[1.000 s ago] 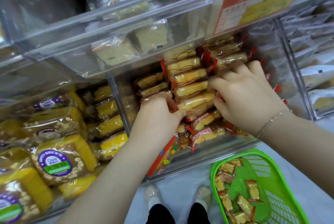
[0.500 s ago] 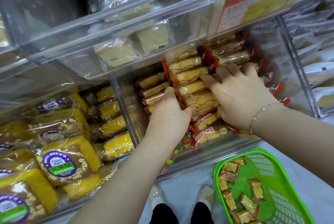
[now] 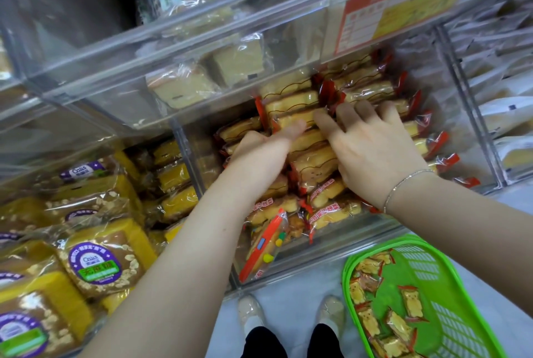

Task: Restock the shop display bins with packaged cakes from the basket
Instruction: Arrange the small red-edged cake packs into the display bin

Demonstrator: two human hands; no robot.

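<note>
Here both hands work inside the clear bin (image 3: 340, 239): the left hand (image 3: 259, 152) and right hand (image 3: 372, 147) lie flat, fingers extended, apparently pressing the packaged cakes (image 3: 314, 161) into tidy rows. More wait in the green basket (image 3: 450, 294) on the floor.

shop setting: clear acrylic display bins (image 3: 184, 138) stocked with wrapped packaged cakes (image 3: 291, 103), price sign (image 3: 398, 8) fixed above, green basket (image 3: 450, 300) on floor.

Golden cakes (image 3: 313, 165) in clear red-edged wrappers, bright green latticed basket (image 3: 450, 285), purple-and-green round labels (image 3: 95, 264)
</note>
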